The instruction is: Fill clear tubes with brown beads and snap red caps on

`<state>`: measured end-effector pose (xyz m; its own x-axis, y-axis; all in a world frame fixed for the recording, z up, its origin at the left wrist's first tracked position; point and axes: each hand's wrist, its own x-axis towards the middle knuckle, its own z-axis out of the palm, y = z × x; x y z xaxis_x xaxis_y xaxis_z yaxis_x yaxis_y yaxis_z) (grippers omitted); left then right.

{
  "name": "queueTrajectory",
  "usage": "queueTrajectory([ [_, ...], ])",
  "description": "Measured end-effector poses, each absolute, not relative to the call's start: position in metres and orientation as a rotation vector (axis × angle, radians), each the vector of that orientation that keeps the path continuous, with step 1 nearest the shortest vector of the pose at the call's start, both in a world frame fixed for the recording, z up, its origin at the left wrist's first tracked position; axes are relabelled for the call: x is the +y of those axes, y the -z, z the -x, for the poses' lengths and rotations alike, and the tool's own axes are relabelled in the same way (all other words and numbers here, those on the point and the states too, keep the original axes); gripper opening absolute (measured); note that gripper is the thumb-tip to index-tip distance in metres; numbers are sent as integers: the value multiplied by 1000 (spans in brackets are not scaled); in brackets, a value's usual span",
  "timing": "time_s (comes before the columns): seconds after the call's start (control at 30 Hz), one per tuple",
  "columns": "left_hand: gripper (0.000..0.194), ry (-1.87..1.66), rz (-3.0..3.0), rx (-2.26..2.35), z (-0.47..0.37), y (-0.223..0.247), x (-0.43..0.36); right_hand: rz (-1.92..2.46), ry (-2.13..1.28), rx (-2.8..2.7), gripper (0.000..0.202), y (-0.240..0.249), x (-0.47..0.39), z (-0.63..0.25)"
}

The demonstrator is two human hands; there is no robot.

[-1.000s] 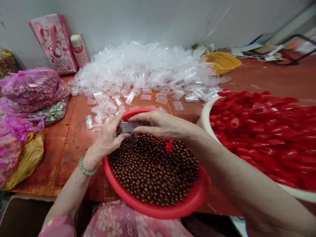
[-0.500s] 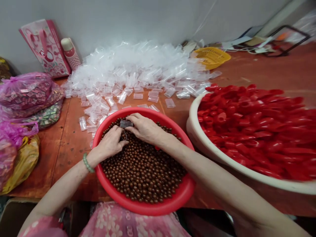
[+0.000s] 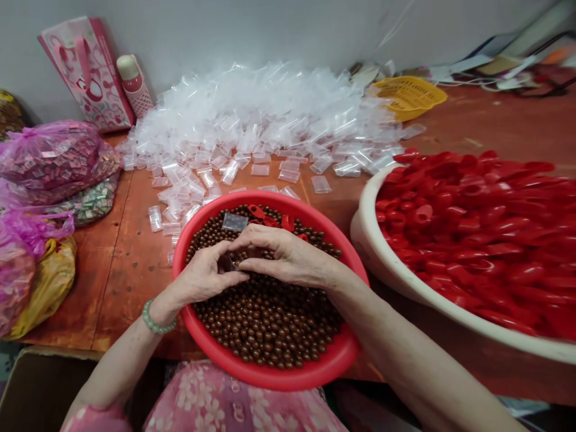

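Observation:
Both hands meet over a red basin full of round brown balls. My left hand is closed around a small clear plastic tube, mostly hidden by the fingers. The fingertips of my right hand pinch at the tube's near side; brown balls show in the gap between thumb and forefinger. Just beyond the hands, a clear flat piece lies on the balls. Beside it rest a red plastic part with a hole and another red piece.
Behind the basin spreads a heap of clear plastic tubes. A white tub of red plastic parts stands right. Filled bags sit left, near a pink bag and a bottle. Farther back is a yellow basket.
Both hands have come nearer to me, the right one also shifting rightward. The clear flat piece that was at the right fingers now lies on the balls, and red pieces beyond have come into view.

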<state>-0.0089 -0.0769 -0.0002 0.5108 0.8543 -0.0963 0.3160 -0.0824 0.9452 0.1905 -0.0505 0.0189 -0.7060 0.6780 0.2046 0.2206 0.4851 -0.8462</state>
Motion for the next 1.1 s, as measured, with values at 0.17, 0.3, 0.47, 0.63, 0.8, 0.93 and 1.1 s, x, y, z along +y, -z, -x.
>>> queueTrajectory([
  [0.17, 34, -567, -1708, 1053, 11, 1, -82, 744, -1278, -2198, 13, -13, -50, -190],
  [0.3, 21, -577, -1727, 1078, 12, 4, -80, 751, -1323, -2186, 9, -11, -52, -189],
  [0.47, 22, -614, -1656, 1090, 13, 4, -78, 754, -1482, -2135, 13, -15, -55, -188],
  [0.63, 23, -705, -1378, 1080, 13, -1, -75, 794, -1622, -2140, 23, -23, -54, -200],
  [0.8, 34, -750, -1032, 1028, 14, 0, -73, 1298, -1162, -2215, 28, -15, -46, -229],
  [0.93, 41, -790, -938, 934, 15, 2, -74, 1727, -493, -2383, 18, 6, -43, -243],
  [1.1, 50, -804, -832, 834, 16, 1, -74, 1765, -302, -2563, 17, 14, -50, -241],
])
